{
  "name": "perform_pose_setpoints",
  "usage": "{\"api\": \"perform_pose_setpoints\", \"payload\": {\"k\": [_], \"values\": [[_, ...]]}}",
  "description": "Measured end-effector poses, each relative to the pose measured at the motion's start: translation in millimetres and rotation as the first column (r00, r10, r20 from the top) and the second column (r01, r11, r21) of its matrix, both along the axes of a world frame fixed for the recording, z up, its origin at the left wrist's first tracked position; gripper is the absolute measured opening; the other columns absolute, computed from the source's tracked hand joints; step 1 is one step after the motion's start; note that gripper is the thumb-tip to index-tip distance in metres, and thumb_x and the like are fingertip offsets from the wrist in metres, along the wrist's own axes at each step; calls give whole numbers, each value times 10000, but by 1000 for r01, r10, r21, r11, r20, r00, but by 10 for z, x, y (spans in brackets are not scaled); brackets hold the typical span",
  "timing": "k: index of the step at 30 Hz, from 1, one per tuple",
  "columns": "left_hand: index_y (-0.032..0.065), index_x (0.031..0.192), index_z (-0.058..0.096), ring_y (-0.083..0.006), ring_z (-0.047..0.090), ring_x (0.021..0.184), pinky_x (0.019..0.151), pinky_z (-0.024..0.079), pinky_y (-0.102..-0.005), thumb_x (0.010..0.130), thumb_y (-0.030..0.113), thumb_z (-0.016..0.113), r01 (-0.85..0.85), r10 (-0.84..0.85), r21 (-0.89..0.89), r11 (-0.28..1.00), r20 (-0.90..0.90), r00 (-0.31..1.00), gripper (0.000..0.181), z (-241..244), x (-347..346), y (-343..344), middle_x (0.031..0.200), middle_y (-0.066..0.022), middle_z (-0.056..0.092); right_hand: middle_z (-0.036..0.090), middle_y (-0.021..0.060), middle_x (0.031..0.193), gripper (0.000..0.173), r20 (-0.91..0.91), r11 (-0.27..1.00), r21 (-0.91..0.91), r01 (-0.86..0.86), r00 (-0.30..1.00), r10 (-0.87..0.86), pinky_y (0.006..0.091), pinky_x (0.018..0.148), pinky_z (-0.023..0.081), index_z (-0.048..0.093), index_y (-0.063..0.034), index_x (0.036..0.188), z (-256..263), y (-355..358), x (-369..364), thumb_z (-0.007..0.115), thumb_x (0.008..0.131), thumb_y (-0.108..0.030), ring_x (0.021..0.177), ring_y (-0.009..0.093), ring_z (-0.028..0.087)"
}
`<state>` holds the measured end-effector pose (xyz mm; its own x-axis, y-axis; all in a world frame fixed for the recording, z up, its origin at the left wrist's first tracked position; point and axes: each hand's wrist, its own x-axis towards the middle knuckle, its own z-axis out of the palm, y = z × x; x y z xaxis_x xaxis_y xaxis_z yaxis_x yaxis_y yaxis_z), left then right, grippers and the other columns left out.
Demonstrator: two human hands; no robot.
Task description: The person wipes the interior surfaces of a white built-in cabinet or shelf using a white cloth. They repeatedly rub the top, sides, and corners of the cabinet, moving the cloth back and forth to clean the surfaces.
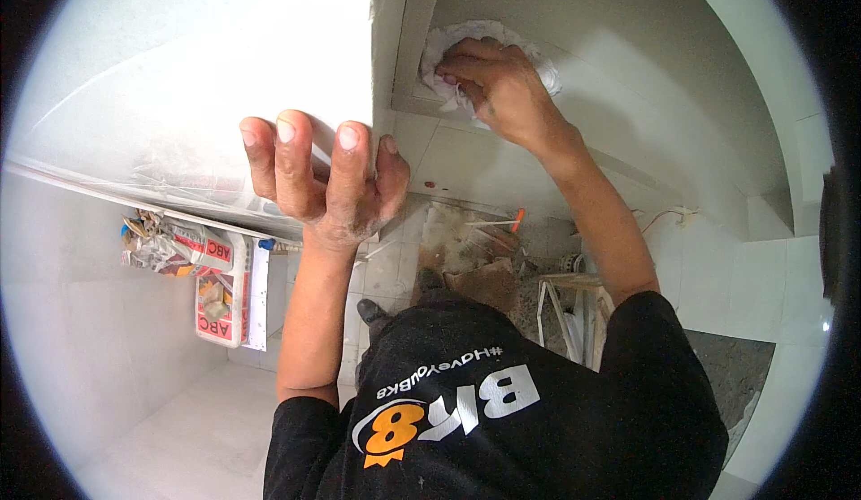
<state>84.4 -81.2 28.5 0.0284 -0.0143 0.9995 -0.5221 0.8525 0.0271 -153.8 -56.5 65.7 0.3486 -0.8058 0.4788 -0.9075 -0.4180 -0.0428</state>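
My right hand (pixel 501 90) grips a crumpled white cloth (pixel 481 32) and presses it against a grey-beige wall panel (pixel 605 96), beside a raised strip at the panel's left edge. The cloth spreads out around my bent fingers. My left hand (pixel 329 177) is raised with its fingers apart and holds nothing. Its fingers rest at the lower edge of a bright white panel (pixel 289 42), near that panel's right corner. Whether the palm touches the panel cannot be told.
Printed bags (pixel 218 285) lie at the left beyond the white panel. Below, the tiled floor carries a dusty brown sheet (pixel 481 285) and an orange-tipped item (pixel 518 220). A small stand (pixel 572 285) is near my right side. A thin wire (pixel 662 212) sticks out of the right wall.
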Motion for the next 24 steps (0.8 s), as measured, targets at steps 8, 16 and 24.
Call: {"api": "perform_pose_setpoints", "payload": {"k": [8,16,24], "values": [[158,1288,529,-420,224,1430,1170,239,-527,764,97,640,-20,20,10,1000,-11,1000,538,11,-6,8,1443,-169,343,675,53,1080,289,16,999,-18,-32,999,32,462,876,485,729,-143,1052,66,-49,120,581,804,-131,1010,286,630],[160,1287,530,-424,228,1426,1164,245,-537,762,102,639,-21,22,16,1000,-11,1000,540,17,11,3,1440,-167,346,677,54,1084,293,-32,999,-16,-43,999,43,453,882,486,724,-139,1062,82,17,119,590,801,-139,999,288,636],[162,1294,529,-428,236,1419,1158,251,-537,765,127,647,-42,42,11,999,-16,999,543,-15,3,5,1426,-168,356,676,47,1074,271,-15,998,49,-26,1000,27,437,917,468,719,-147,1053,77,211,-17,590,815,-144,1013,272,624]]}}
